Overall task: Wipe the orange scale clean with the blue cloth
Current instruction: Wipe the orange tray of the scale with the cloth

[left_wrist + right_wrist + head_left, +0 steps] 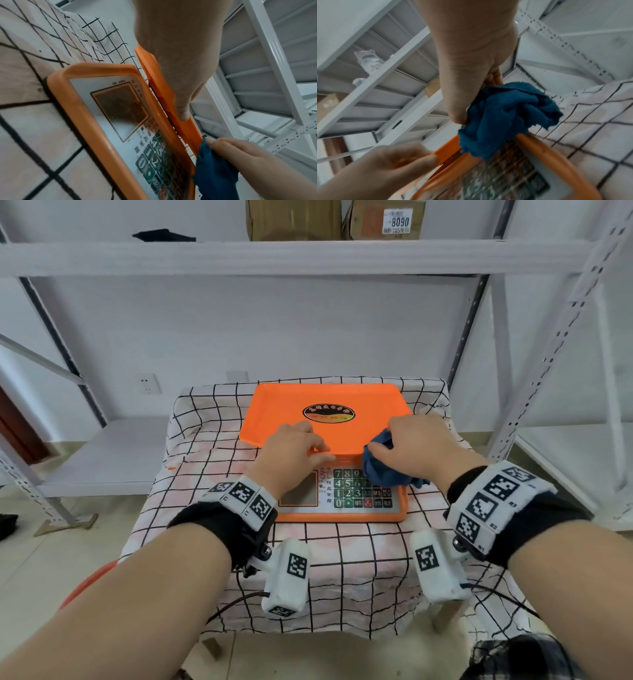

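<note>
Orange scale (325,419) sits mid-desk on a checked cloth (212,446), keypad panel (363,491) facing the person, platter toward the wall.

Left hand (291,450) rests on the platter's near-left edge, fingers (320,445) flat & relaxed, holding nothing; in the left wrist view one finger presses down on the orange rim. Right hand (414,446) grips the blue cloth (387,470), bunched up, fingers curled round it w/ thumb side on top. Cloth is at the platter's near-right corner, hanging over the upper right of the keypad & touching it. Right wrist view shows the wad (505,117) draped across the seam between platter & panel; whether it's pressed hard on the keys or just brushing them is hard to say, as that frame is blurred.

Display window (120,106) looks smudged & brownish in the left wrist view. Both wrists carry white bands w/ black-&-white markers and a small camera pod each. White metal shelving (308,254) stands behind & to the sides; two cardboard boxes (294,219) on the upper shelf, a wall socket (149,384) low on the left.
</note>
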Demonstrator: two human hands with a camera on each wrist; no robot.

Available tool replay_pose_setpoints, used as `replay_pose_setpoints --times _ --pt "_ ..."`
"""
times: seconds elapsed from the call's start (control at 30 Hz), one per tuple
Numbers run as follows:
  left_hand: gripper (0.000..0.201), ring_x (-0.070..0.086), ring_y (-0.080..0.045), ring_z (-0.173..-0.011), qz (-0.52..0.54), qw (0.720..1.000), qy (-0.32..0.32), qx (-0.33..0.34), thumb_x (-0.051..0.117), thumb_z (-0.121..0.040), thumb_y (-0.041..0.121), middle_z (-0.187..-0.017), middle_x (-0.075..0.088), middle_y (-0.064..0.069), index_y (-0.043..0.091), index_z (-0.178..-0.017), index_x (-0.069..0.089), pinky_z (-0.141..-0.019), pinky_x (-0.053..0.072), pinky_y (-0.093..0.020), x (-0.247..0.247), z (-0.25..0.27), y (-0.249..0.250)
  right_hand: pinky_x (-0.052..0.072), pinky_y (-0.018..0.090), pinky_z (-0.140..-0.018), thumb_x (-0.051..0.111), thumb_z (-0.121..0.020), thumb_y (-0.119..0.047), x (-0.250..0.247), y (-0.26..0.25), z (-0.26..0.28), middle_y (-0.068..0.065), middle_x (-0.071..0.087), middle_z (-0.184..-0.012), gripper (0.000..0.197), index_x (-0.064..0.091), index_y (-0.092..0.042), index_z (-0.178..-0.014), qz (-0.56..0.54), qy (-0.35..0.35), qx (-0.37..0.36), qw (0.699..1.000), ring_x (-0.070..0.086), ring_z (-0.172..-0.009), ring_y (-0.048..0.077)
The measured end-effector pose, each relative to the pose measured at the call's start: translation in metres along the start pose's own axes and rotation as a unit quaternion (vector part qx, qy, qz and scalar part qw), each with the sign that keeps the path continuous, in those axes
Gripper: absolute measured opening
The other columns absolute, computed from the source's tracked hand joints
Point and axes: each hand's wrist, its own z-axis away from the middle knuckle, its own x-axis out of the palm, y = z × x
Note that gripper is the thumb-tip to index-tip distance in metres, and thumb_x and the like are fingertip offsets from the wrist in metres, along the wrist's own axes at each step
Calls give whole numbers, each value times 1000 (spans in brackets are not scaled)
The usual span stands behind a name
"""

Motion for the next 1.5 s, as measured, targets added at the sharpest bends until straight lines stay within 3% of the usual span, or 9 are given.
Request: replay_pose_setpoints --times 0.2,0.43,0.57,0.77,0.93,1.17,1.3,1.4,1.5 --pt "41 50 -24 -109 -8 993 103 -61 55 -89 48 -112 54 -7 17 -113 67 -93 37 -34 -15 3 -21 39 40 -89 50 -90 -45 21 -8 6 4 50 -117 39 46 -16 -116 -13 46 -7 999 50 -109 26" --pt "46 50 -19 -99 179 952 105 -224 46 -97 31 -122 56 -7 7 -137 41 -85 36 -28 -15 16 -50 37 35 -70 53 -88 -14 24 -7 -11 15 42 -117 32 42 -7 -117 -24 34 -9 999 55 -89 33" --pt "13 45 -4 -75 232 934 169 -214 44 -98 20 -88 48 12 24 -109 50 -72 36 -22 -1 14 -44 34 34 -66 53 -87 -10 20 -2 -17 15 48 -110 31 39 -7 -115 58 15 -14 998 54 -92 31" --pt "50 43 -3 -106 316 895 211 -235 44 -97 25 -127 41 10 15 -145 32 -70 31 -1 17 12 -52 27 33 -67 54 -79 0 32 -2 -12 18 50 -104 30 47 -4 -108 -79 115 -10 990 50 -88 34" --pt "60 59 -8 -99 401 851 241 -239 46 -97 35 -123 55 -1 16 -148 20 -72 44 -13 29 21 -54 34 15 -78 71 -75 -14 72 -14 17 5 38 -94 28 48 -3 -88 -339 309 -10 888 37 -84 15" --pt "47 62 -14 -102 417 854 203 -237 38 -95 49 -109 63 8 21 -132 44 -94 50 -43 22 34 -51 33 14 -56 56 -83 -4 64 -20 38 -9 40 -70 21 38 -9 -92 -521 342 186 760 41 -60 0" --pt "37 66 -21 -92 404 864 184 -239 39 -94 46 -99 67 1 19 -114 55 -89 52 -45 25 39 -42 34 24 -63 50 -88 -7 84 -35 49 -3 51 -80 39 38 -9 -125 -412 166 173 879 50 -73 15" --pt "36 64 -18 -87 362 878 206 -238 40 -94 45 -98 65 2 18 -113 54 -85 53 -42 27 39 -37 41 27 -85 50 -84 -2 90 -52 54 11 48 -125 57 34 -9 -139 -322 128 131 929 49 -110 25" --pt "31 65 -20 -90 367 875 210 -235 41 -95 43 -102 66 1 22 -116 51 -84 53 -43 29 40 -34 13 28 -115 48 -88 -3 90 -76 59 10 18 -155 62 26 -9 -146 -283 43 50 957 15 -144 24"
